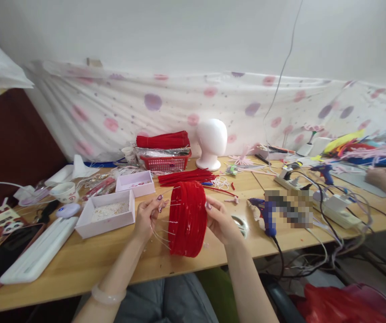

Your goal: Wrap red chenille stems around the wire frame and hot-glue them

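Note:
A wide red fuzzy band point(188, 220), built of rows that look like pipe cleaners, is held up over the table's front edge. My right hand point(220, 220) grips its right rim, thumb on the near face. Thin pale wires point(161, 233) stick out from the band's left side. My left hand point(149, 216) is closed in a pinch on these wires, just left of the band. Behind the band lies a bundle of red pipe cleaners point(188, 176). A white foam head point(212, 143) stands farther back.
White boxes point(107, 226) with small beads stand at left, near a power bank point(40, 251) and a phone point(9, 255). At right are a blue glue gun point(263, 215), power strips point(336, 213) with tangled cords, and another person's hand point(383, 178). A red basket point(166, 161) sits behind.

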